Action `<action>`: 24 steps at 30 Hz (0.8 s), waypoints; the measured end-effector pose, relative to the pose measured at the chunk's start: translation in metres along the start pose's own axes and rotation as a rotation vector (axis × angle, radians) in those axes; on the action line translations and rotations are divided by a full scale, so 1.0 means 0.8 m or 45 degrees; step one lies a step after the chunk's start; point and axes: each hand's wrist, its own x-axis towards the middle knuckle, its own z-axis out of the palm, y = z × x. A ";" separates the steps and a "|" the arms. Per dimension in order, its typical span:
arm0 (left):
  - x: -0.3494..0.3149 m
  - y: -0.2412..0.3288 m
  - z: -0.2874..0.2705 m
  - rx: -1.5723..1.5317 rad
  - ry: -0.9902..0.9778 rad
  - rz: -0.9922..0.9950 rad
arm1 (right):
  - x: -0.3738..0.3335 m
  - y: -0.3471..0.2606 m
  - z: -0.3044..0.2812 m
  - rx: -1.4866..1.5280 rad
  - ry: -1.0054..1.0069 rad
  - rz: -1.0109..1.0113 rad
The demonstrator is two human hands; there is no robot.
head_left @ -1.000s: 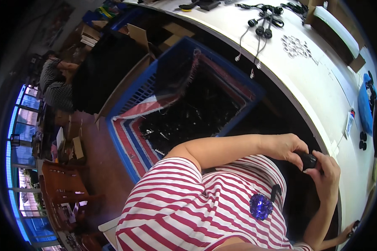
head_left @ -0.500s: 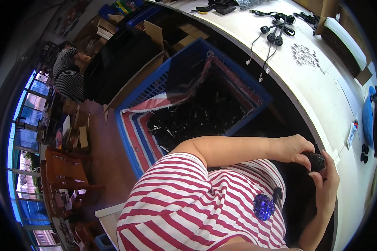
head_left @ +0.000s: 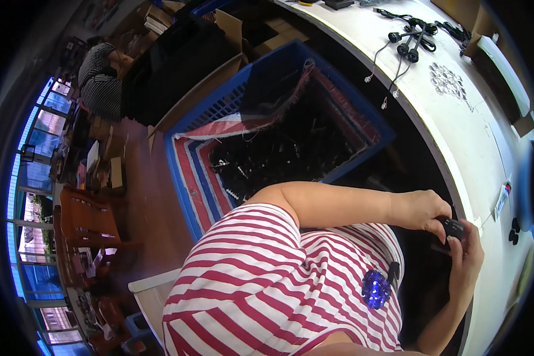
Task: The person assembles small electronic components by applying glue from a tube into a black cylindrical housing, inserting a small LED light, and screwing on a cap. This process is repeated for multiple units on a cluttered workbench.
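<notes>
While the left hand (head_left: 422, 210) and right hand (head_left: 470, 246) pinch a small black plastic-looking piece (head_left: 453, 226), its handling appears unfinished, black round-headed cables (head_left: 418, 44) lying untouched far right.

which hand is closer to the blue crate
Left: the left hand is off the blue crate's right side in view, holding a black piece; the right hand holds that piece's far side, farther from the crate.

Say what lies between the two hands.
A small black object, held by the left hand and right hand, lies there, as the head view shows.
</notes>
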 end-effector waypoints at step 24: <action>0.027 0.036 0.000 -1.174 0.103 -0.193 | -0.064 -0.028 -0.243 0.594 0.684 -0.481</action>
